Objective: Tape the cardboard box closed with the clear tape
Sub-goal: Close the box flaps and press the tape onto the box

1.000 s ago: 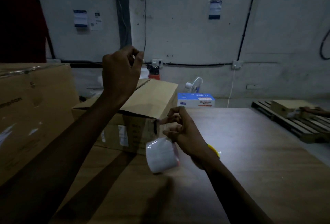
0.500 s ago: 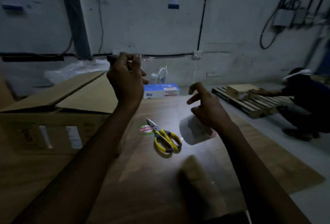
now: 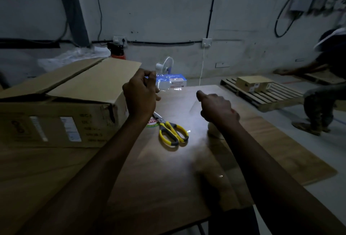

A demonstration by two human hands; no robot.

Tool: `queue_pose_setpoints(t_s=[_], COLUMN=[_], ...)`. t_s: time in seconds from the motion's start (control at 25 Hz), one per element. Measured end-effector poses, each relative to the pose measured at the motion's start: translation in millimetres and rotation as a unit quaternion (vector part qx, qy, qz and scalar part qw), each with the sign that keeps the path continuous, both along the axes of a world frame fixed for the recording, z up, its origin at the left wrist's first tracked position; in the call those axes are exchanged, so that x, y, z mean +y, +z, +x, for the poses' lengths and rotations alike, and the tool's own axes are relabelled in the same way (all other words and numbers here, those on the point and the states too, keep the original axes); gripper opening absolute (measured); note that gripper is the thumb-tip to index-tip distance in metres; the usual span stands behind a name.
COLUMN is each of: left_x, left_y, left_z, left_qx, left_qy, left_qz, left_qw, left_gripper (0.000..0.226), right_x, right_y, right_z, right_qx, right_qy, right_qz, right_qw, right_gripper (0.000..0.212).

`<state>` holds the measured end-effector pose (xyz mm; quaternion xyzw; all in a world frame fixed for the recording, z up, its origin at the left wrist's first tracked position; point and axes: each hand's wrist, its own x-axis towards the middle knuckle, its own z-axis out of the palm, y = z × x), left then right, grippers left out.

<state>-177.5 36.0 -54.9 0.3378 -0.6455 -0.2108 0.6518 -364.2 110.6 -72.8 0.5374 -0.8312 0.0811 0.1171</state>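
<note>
A: Start big. What's on the table [image 3: 168,188]?

B: The box [image 3: 61,107] sits at its left, top flaps unsealed, the near one lifted a little. Scissors [image 3: 173,131] with yellow handles lie just right of the box, blades over a round sticker [image 3: 152,122].

A: And the tape?

B: The left hand [image 3: 139,95] is raised beside the box's right end, fingers pinched together on a strip of clear tape [image 3: 165,83] that stretches rightward and catches the light. The right hand [image 3: 218,108] is curled over the roll [image 3: 213,129] on the table; how firmly it grips I can't tell, since the roll is mostly hidden under it.

A: So which step?

B: I'd judge a length is being drawn out, not yet laid on the box. Next, it likely needs cutting with the scissors, then carrying left to the flap seam, with the flaps pressed flat first.

A: Any writing?

B: White labels and dark print on the box's side are too dim to read. The sticker shows red letters, partly covered. A blue carton [image 3: 174,82] behind has a label, illegible.
</note>
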Motion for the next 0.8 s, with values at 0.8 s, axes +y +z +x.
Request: queue_pose_setpoints(t_s=[0.8], left_x=[23], left_y=[-6], left_z=[43], left_qx=[0.005], left_qy=[-0.021], left_qz=[-0.048], left_qw=[0.999], left_gripper=[0.017], right_x=[-21], right_y=[-26], right_z=[-2], right_qx=[-0.014], right_qy=[0.029], right_qz=[0.032], right_qw=[0.999], right_gripper=[0.074])
